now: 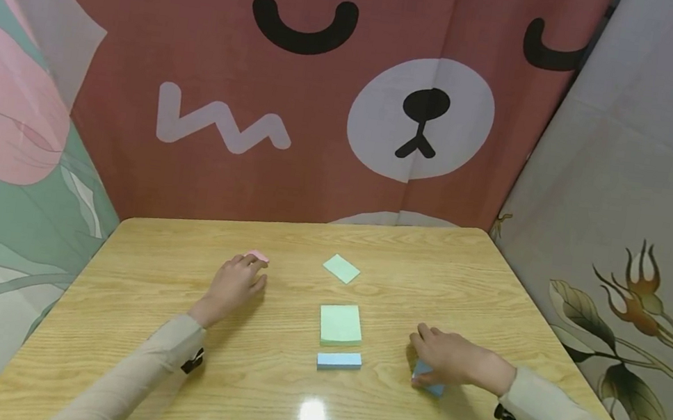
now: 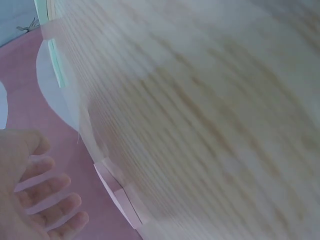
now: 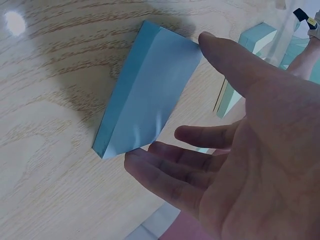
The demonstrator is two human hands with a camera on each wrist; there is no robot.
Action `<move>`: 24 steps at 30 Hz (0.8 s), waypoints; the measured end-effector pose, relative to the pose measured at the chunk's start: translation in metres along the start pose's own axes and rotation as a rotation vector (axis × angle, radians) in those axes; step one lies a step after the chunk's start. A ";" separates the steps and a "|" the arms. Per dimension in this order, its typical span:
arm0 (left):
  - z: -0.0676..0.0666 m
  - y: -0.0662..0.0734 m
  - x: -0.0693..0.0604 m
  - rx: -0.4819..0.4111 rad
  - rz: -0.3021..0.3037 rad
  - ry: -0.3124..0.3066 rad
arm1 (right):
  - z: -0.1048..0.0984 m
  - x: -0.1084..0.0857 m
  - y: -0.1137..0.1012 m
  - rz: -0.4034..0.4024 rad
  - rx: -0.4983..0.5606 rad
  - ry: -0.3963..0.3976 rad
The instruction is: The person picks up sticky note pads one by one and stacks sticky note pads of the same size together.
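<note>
The right hand holds a blue sticky-note pad at the right of the table. In the right wrist view, the thumb of this hand is at one corner of the blue pad and fingertips touch its other end. At the back left, the left hand is beside a pink note pad, which it partly covers in the head view. Seen from the left wrist, that hand has spread, slightly bent fingers, with a gap between them and the pink pad.
A square green pad lies mid-table, with a narrow blue pad just in front of it. Farther back is a smaller green pad, turned at an angle. Printed curtains hang behind and beside the wooden table.
</note>
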State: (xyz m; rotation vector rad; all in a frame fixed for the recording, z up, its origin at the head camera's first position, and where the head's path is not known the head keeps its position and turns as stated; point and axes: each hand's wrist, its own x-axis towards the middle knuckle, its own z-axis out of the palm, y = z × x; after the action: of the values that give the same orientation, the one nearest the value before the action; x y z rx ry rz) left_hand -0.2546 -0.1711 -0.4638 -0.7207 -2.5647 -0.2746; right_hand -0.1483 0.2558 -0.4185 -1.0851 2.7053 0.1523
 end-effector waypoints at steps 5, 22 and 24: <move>0.000 -0.005 -0.001 -0.001 -0.027 -0.022 | 0.000 -0.001 0.000 0.017 0.009 -0.016; -0.002 -0.017 -0.005 -0.054 -0.086 -0.032 | 0.000 -0.007 -0.005 0.122 0.056 -0.072; -0.001 -0.018 -0.005 -0.061 -0.101 -0.037 | 0.001 -0.007 -0.005 0.122 0.055 -0.076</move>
State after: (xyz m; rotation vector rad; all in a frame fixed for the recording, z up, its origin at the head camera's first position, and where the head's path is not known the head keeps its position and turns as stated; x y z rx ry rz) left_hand -0.2598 -0.1889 -0.4664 -0.6238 -2.6420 -0.3769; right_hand -0.1399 0.2574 -0.4176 -0.8806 2.6913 0.1356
